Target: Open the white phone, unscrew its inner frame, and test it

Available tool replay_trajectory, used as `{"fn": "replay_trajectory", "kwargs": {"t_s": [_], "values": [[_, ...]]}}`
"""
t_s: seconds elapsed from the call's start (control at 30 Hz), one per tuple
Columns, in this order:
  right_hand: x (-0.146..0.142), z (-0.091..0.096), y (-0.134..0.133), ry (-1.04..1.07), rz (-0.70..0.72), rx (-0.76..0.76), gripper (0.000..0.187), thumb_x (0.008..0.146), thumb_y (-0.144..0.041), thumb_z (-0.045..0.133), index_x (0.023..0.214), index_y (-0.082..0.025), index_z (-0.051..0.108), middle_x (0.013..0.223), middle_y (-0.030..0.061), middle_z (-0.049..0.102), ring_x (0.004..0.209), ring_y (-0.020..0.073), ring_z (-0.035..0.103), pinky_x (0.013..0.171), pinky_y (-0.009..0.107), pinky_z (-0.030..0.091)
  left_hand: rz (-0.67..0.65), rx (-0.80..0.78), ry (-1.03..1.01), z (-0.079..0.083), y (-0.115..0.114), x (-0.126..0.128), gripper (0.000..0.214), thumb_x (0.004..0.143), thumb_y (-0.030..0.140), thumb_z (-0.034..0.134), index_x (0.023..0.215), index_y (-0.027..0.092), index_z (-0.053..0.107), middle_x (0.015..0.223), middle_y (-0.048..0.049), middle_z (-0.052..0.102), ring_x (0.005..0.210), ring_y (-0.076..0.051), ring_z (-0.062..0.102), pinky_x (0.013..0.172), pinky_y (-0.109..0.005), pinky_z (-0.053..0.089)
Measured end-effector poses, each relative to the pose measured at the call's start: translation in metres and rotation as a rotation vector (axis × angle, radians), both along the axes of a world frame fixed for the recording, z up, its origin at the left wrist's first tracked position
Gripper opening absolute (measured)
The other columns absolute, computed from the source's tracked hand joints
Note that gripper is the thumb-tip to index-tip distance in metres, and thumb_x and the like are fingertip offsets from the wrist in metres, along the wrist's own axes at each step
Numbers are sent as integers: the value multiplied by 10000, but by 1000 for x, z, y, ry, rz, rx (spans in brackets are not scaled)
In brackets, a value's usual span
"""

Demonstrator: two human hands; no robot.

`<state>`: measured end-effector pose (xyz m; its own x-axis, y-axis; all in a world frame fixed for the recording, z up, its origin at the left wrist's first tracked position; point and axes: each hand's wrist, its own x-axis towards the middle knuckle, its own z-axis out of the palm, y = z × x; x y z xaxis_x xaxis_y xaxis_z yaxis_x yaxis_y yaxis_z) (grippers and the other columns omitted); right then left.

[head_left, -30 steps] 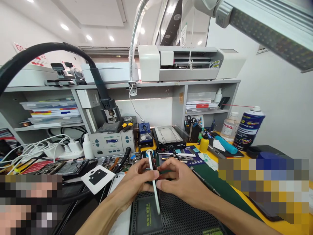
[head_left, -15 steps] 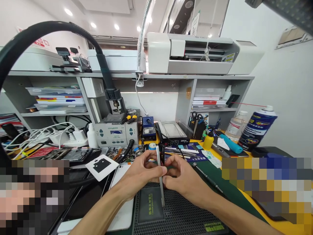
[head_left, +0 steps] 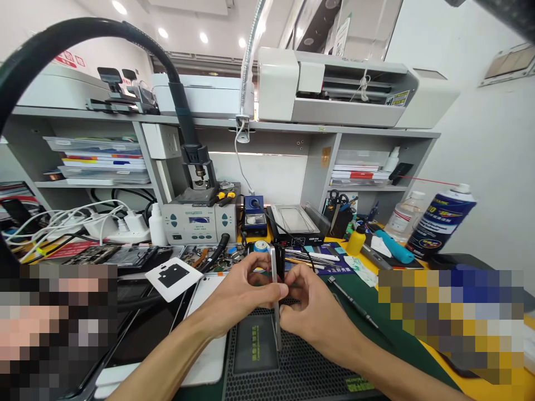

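A thin smartphone (head_left: 276,309) stands on its edge over a black perforated mat (head_left: 309,367), seen end-on as a narrow silver strip. My left hand (head_left: 238,295) grips it from the left, thumb and fingers closed on its side. My right hand (head_left: 311,312) pinches its upper part from the right, fingers curled against the dark face. Both hands meet at the phone's top half. A dark rectangular pad (head_left: 256,345) lies on the mat just left of the phone's lower end.
A white phone back (head_left: 204,303) and a white card with a black cut-out (head_left: 173,277) lie to the left. A soldering station (head_left: 196,223), a small heating plate (head_left: 295,223), a spray can (head_left: 438,220) and a black screwdriver (head_left: 353,303) stand around. Shelves with a white machine (head_left: 334,89) rise behind.
The phone has turned from a slant to nearly upright and both hands have closed in tighter on its upper part. The view has shifted slightly downward and right.
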<state>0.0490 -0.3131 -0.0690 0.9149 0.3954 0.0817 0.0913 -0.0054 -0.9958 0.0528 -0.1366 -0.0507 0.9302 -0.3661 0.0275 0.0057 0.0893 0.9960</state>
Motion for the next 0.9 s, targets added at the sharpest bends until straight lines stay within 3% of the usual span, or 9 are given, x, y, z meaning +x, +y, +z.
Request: {"fn": "replay_trajectory", "kwargs": {"t_s": [0.1,0.2,0.33,0.5,0.57,0.73,0.9], "values": [[-4,3,2,24,11,-43,352,690,-50,629,860,-238,384,780,-90,534,533,43,356,503,197,255,-5,2,18,2,1,0,392,806,329,784,1129,215,592,900,-24,656,973,-201,619,758,-282,493],[-8,5,3,47,28,-48,357,675,-48,613,860,-239,374,821,-88,551,485,18,332,480,193,207,-9,-10,26,3,0,-1,402,796,327,790,1124,211,591,958,-38,667,950,-196,618,749,-281,496],[-10,4,2,60,49,-28,329,676,-55,612,853,-226,393,907,-48,573,584,48,460,538,196,313,-5,-21,16,2,0,-2,409,785,341,800,1119,216,599,961,-31,659,907,-188,622,782,-303,501],[-10,0,-2,14,82,12,313,692,-61,620,871,-223,420,1121,25,589,872,150,606,749,282,474,-24,-43,16,-1,2,-1,417,780,335,809,1122,217,600,957,-28,671,886,-179,630,840,-328,500],[-10,-1,-3,3,104,20,304,711,-73,625,883,-226,426,1171,38,579,914,167,619,790,307,490,-26,-44,7,-1,3,-1,425,776,331,813,1129,217,605,1001,-43,686,938,-195,635,860,-335,498],[-11,-7,-4,-33,139,18,272,778,-82,605,908,-235,422,1017,-6,557,953,176,609,818,307,492,-48,-38,-26,-1,6,-1,425,761,338,824,1112,217,616,1091,-56,679,1005,-214,620,903,-347,488],[-13,-9,-5,-110,150,-10,279,789,-70,595,902,-239,404,1028,-14,539,965,158,570,839,290,477,-83,1,-88,-2,9,-4,413,796,339,801,1148,228,615,1146,-52,675,1050,-216,600,934,-346,475]]}}
